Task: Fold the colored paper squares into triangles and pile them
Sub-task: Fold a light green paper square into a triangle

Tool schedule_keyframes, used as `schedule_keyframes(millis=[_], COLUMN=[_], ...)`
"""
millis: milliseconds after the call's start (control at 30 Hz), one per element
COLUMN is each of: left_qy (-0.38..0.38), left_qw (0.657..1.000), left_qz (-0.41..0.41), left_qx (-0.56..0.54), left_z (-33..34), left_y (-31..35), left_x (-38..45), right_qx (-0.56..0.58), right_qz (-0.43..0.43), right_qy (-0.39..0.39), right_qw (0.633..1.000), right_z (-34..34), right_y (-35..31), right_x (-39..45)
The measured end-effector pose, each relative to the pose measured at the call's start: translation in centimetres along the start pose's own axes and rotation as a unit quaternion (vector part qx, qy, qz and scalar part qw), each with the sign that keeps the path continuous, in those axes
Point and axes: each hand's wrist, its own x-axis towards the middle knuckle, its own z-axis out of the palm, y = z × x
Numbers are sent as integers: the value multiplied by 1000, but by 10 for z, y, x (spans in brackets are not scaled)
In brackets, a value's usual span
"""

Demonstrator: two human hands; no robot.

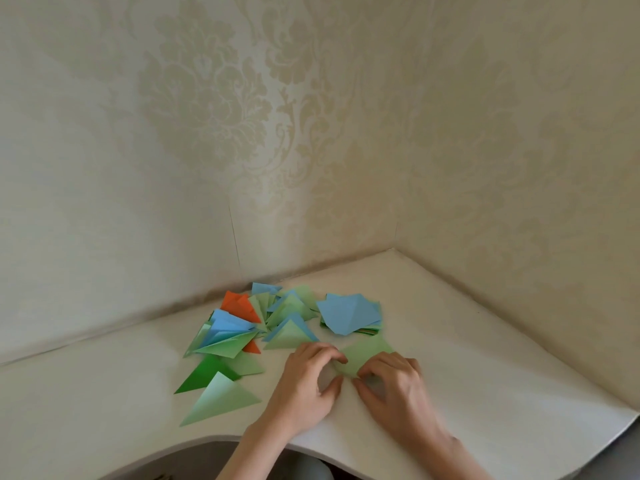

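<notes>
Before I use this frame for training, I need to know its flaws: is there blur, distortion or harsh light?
Head view: soft, even light, no glare, faint shadows under the left hand and right hand; both hands look slightly blurred on the light green paper; wide-angle bending curves the table edge; the folded triangles are fairly sharp.

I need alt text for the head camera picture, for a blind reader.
Both hands, left hand and right hand, fold a light green paper on a white table. Folded triangles lie left; a paper stack lies behind.
</notes>
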Motion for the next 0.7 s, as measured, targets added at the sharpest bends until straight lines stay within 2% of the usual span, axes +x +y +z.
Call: schedule_keyframes(millis=[333,700], left_qy=[13,17], left_qw=[1000,998], left_qz=[-12,-38], left_qx=[9,51], left_z=[3,8], left_y=[2,3], left_x=[1,8], right_qx=[118,121], right_qz=[66,82], right_qy=[-4,4], right_qw=[991,989], right_z=[0,4], right_y=[3,5], right_x=[2,4])
